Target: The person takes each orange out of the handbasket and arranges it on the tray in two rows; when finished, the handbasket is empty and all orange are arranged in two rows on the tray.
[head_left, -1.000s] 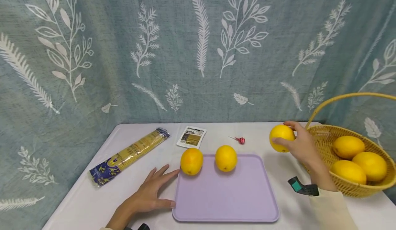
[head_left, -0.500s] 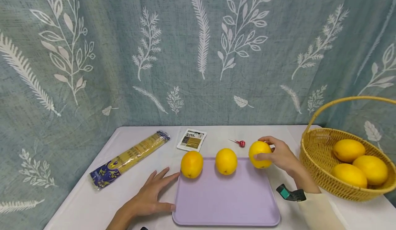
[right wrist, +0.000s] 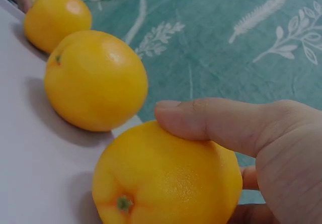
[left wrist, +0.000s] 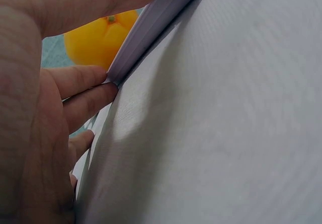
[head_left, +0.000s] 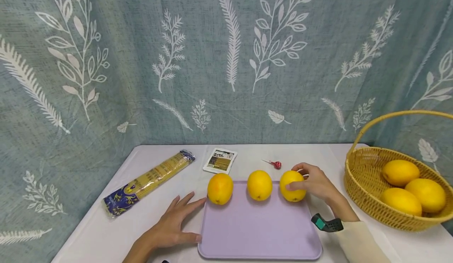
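Observation:
At the far right corner of the lavender tray (head_left: pixel 262 227), my right hand (head_left: pixel 317 184) grips a yellow-orange orange (head_left: pixel 291 194), thumb on its near side. In the right wrist view the thumb (right wrist: pixel 211 121) lies across the top of that orange (right wrist: pixel 166 178). Two more oranges sit along the tray's far edge, a middle orange (head_left: pixel 260 185) and a left orange (head_left: pixel 220 189). My left hand (head_left: pixel 173 223) rests at the tray's left side with fingers spread. Its fingertips touch the tray rim (left wrist: pixel 146 38) in the left wrist view.
A wicker basket (head_left: pixel 357 180) with a tall handle stands at the right, holding several oranges (head_left: pixel 400 172). Behind the tray lie a lollipop (head_left: pixel 277 164) and a white-and-brown packet (head_left: pixel 220 160). A pack of spaghetti (head_left: pixel 148 182) lies at the left. A patterned curtain (head_left: pixel 226 58) closes the back.
My right hand has carried the orange leftward from beside the basket and down to the tray's far right corner. The left hand has stayed at the tray's left edge.

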`<action>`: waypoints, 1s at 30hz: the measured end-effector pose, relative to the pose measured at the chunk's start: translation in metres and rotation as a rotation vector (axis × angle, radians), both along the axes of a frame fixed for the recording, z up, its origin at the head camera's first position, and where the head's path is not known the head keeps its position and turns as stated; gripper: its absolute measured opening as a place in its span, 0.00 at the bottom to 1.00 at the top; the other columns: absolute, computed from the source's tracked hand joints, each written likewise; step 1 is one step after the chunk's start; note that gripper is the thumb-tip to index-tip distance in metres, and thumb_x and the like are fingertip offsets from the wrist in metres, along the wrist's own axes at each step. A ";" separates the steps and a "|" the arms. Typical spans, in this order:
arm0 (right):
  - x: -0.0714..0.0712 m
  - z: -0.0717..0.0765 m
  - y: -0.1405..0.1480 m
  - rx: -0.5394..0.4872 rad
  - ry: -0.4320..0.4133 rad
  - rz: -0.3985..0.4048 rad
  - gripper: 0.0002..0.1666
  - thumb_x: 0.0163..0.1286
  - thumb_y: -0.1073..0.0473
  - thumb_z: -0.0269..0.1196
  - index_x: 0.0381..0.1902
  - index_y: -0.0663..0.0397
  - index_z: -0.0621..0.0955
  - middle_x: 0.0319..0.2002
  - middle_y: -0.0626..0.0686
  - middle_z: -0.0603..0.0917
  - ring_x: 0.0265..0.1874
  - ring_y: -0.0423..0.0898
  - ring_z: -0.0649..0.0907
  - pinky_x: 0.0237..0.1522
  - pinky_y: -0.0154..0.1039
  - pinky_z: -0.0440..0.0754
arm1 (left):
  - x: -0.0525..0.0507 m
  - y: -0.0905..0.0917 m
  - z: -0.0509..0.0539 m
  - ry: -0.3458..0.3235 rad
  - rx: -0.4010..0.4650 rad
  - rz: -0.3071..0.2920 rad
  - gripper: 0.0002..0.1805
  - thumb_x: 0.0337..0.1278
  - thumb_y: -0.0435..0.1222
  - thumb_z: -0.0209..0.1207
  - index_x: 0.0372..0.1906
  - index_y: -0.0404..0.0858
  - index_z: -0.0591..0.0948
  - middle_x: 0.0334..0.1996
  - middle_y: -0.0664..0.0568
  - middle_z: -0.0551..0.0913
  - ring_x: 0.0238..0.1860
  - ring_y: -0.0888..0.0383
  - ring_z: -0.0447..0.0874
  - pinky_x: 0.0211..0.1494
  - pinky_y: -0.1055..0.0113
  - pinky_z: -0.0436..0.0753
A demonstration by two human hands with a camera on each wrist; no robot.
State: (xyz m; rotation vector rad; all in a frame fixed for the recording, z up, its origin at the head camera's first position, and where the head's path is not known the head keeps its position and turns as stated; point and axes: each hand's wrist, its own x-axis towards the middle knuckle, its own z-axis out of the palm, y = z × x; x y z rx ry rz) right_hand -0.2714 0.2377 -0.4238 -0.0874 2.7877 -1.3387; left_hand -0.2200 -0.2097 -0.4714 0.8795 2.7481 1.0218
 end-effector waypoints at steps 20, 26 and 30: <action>0.000 0.007 0.007 -0.129 -0.089 0.037 0.42 0.66 0.44 0.70 0.70 0.60 0.70 0.64 0.67 0.74 0.53 0.57 0.82 0.49 0.47 0.86 | -0.005 -0.002 0.004 -0.038 -0.006 0.008 0.52 0.40 0.57 0.72 0.75 0.47 0.69 0.76 0.42 0.65 0.79 0.34 0.49 0.77 0.30 0.36; 0.004 0.023 0.012 -0.126 -0.050 0.019 0.40 0.72 0.42 0.64 0.71 0.59 0.69 0.66 0.67 0.74 0.60 0.61 0.79 0.54 0.55 0.85 | -0.005 -0.002 0.006 -0.056 -0.009 0.014 0.52 0.40 0.58 0.72 0.75 0.47 0.69 0.76 0.42 0.65 0.79 0.34 0.49 0.77 0.30 0.35; 0.008 0.033 0.018 -0.095 -0.001 -0.028 0.38 0.74 0.41 0.61 0.70 0.60 0.70 0.65 0.67 0.75 0.61 0.62 0.77 0.53 0.55 0.84 | -0.005 -0.003 0.006 -0.058 -0.006 0.013 0.52 0.41 0.57 0.72 0.75 0.47 0.69 0.76 0.42 0.65 0.79 0.34 0.49 0.77 0.30 0.35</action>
